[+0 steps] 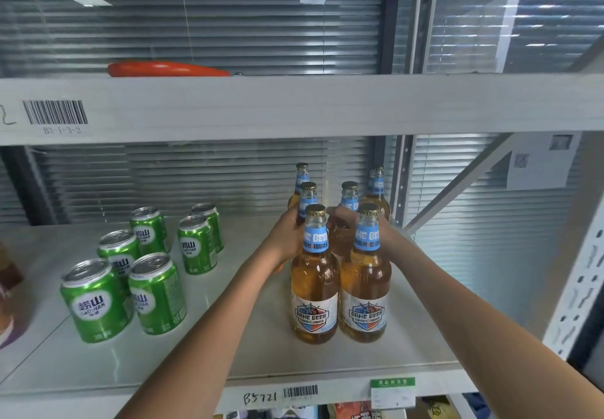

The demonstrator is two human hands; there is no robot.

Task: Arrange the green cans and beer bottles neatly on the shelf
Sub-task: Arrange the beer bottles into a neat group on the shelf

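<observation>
Several amber beer bottles with blue neck labels stand in two rows on the right of the grey shelf (228,346). The two front bottles (314,291) (364,288) stand side by side. My left hand (287,232) is wrapped around the middle-left bottle (308,195). Around the middle-right bottle (349,196) my right hand (346,222) is wrapped, partly hidden by the front bottles. Two more bottles (302,173) (377,183) stand at the back. Several green cans (94,301) (157,291) (196,245) stand upright in loose rows on the left.
The upper shelf beam (327,105) hangs low over the bottle tops, with an orange object (166,69) on it. The rack's upright post (575,288) and diagonal brace (457,186) close the right side. A packet (6,301) sits at the far left edge.
</observation>
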